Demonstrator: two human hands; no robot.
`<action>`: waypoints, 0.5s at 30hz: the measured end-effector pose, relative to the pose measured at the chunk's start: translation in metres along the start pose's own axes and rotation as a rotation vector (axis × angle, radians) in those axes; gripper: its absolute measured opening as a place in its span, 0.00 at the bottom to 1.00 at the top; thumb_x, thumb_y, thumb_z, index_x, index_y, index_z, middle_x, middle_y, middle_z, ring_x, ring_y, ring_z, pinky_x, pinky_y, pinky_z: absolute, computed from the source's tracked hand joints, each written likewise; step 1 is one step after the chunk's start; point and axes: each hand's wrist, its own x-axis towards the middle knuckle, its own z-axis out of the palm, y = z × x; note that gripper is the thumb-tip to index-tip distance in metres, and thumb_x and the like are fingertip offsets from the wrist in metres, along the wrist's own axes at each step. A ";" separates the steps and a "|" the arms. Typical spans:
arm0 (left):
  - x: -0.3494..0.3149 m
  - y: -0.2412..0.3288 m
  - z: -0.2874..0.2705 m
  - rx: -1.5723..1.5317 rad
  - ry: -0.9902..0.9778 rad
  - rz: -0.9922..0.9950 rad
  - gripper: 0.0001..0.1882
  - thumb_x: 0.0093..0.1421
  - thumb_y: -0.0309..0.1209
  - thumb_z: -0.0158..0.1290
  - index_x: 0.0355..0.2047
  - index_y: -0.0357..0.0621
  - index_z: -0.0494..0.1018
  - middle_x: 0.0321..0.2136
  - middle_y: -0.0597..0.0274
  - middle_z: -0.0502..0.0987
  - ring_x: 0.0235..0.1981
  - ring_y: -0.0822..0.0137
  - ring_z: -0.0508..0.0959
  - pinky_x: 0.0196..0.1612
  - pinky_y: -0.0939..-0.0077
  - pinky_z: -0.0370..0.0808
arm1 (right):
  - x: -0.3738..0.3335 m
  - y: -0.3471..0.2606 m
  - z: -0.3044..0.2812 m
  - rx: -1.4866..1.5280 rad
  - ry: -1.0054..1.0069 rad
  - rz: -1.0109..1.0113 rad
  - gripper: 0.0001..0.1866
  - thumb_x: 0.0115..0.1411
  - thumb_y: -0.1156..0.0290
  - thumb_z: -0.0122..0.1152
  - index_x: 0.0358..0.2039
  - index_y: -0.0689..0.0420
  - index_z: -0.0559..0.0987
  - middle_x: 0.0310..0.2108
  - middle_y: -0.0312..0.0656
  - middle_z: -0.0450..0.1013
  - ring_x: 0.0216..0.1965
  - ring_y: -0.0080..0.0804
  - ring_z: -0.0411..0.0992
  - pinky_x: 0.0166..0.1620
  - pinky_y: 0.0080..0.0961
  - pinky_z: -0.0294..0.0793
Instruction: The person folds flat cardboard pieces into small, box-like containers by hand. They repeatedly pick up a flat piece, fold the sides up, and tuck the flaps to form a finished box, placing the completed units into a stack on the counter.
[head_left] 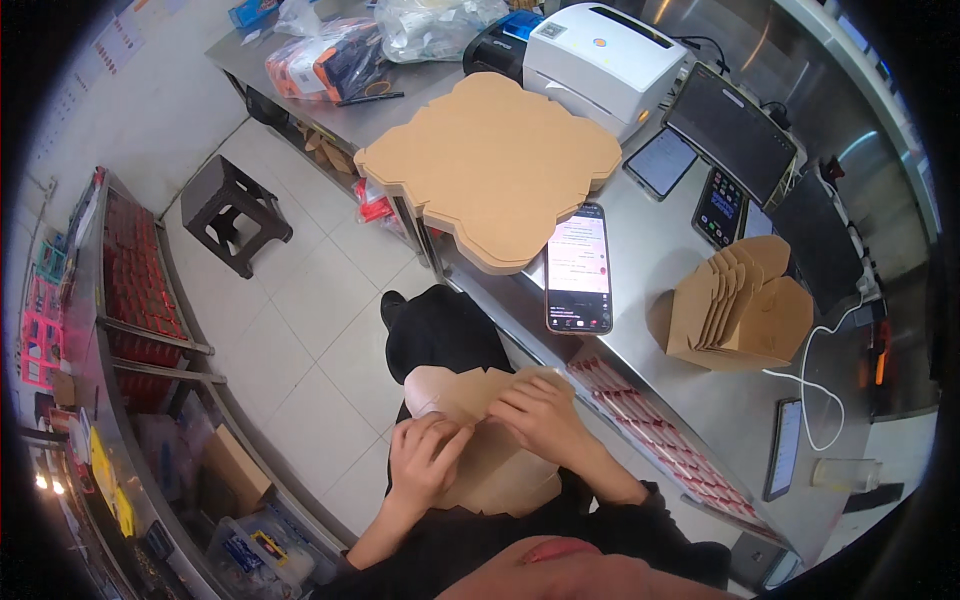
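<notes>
A brown cardboard box blank [505,465] lies over my lap, partly hidden by my hands and forearms. My left hand [425,460] is closed, its bent fingers gripping a flap near the left side of the blank. Just to the right, my right hand [540,415] is closed on the same blank, thumb and fingers pinching a fold near its far edge. A flat stack of matching blanks [490,160] rests on the metal table ahead. Several folded cardboard boxes [740,310] stand nested together on the table to the right.
A lit phone [578,270] lies beside the stack, near the edge of the metal table [640,400]. Behind are a white label printer [600,60], a tablet [730,130] and more phones. A dark plastic stool [235,215] stands on the tiled floor, and shelves [150,270] line the left.
</notes>
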 end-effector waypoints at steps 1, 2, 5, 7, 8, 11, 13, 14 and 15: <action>-0.001 -0.002 -0.004 0.047 0.194 -0.055 0.29 0.49 0.29 0.64 0.53 0.45 0.71 0.55 0.47 0.67 0.57 0.50 0.69 0.63 0.46 0.61 | -0.004 0.000 -0.009 -0.019 0.044 -0.016 0.15 0.56 0.72 0.62 0.45 0.55 0.77 0.44 0.40 0.75 0.46 0.38 0.75 0.51 0.36 0.71; 0.000 -0.004 -0.011 0.099 0.389 -0.110 0.34 0.49 0.33 0.65 0.57 0.46 0.68 0.57 0.46 0.66 0.59 0.51 0.68 0.64 0.47 0.60 | -0.004 -0.003 -0.022 -0.036 0.089 -0.036 0.15 0.55 0.74 0.63 0.44 0.56 0.77 0.44 0.40 0.75 0.43 0.38 0.76 0.48 0.34 0.74; 0.014 -0.008 -0.042 -0.129 0.676 -0.497 0.46 0.48 0.44 0.69 0.65 0.46 0.61 0.59 0.47 0.65 0.61 0.54 0.67 0.64 0.53 0.59 | -0.002 -0.011 -0.063 0.119 0.317 0.012 0.17 0.53 0.81 0.65 0.44 0.57 0.77 0.44 0.42 0.76 0.39 0.37 0.79 0.38 0.29 0.78; 0.011 -0.016 -0.056 -0.515 0.644 -0.715 0.51 0.47 0.48 0.70 0.67 0.44 0.58 0.60 0.47 0.64 0.63 0.55 0.66 0.65 0.57 0.59 | 0.004 -0.021 -0.067 0.398 0.591 0.144 0.17 0.53 0.84 0.66 0.43 0.58 0.77 0.43 0.43 0.76 0.38 0.37 0.80 0.35 0.28 0.79; 0.003 -0.020 -0.059 -0.765 0.561 -0.758 0.52 0.47 0.49 0.70 0.67 0.42 0.57 0.61 0.46 0.64 0.64 0.55 0.65 0.66 0.58 0.58 | 0.012 -0.033 -0.059 0.587 0.774 0.249 0.17 0.53 0.85 0.66 0.43 0.58 0.77 0.42 0.43 0.77 0.38 0.36 0.80 0.34 0.27 0.78; -0.040 -0.026 -0.059 -1.095 0.379 -0.941 0.41 0.50 0.37 0.70 0.60 0.33 0.64 0.54 0.50 0.73 0.55 0.59 0.74 0.58 0.65 0.68 | 0.023 -0.041 -0.027 0.742 0.935 0.306 0.14 0.57 0.84 0.67 0.43 0.60 0.77 0.36 0.44 0.79 0.38 0.35 0.79 0.36 0.26 0.78; -0.038 -0.016 -0.061 -1.089 0.316 -1.021 0.33 0.51 0.28 0.69 0.55 0.31 0.69 0.47 0.53 0.78 0.49 0.61 0.78 0.53 0.68 0.72 | 0.021 -0.035 -0.017 0.485 0.756 0.206 0.13 0.57 0.84 0.66 0.43 0.60 0.78 0.35 0.45 0.79 0.37 0.36 0.79 0.37 0.26 0.77; -0.037 -0.015 -0.062 -1.144 0.402 -0.989 0.25 0.50 0.19 0.66 0.49 0.31 0.73 0.42 0.55 0.81 0.42 0.65 0.81 0.48 0.71 0.75 | 0.019 -0.034 -0.028 0.514 0.600 0.233 0.13 0.56 0.85 0.64 0.42 0.61 0.81 0.34 0.46 0.79 0.36 0.37 0.79 0.39 0.26 0.77; -0.038 -0.017 -0.065 -1.176 0.410 -0.979 0.25 0.50 0.19 0.66 0.49 0.31 0.73 0.42 0.54 0.81 0.42 0.65 0.81 0.48 0.71 0.76 | 0.018 -0.029 -0.037 0.534 0.560 0.167 0.14 0.54 0.88 0.61 0.41 0.62 0.82 0.34 0.47 0.79 0.34 0.35 0.78 0.37 0.24 0.77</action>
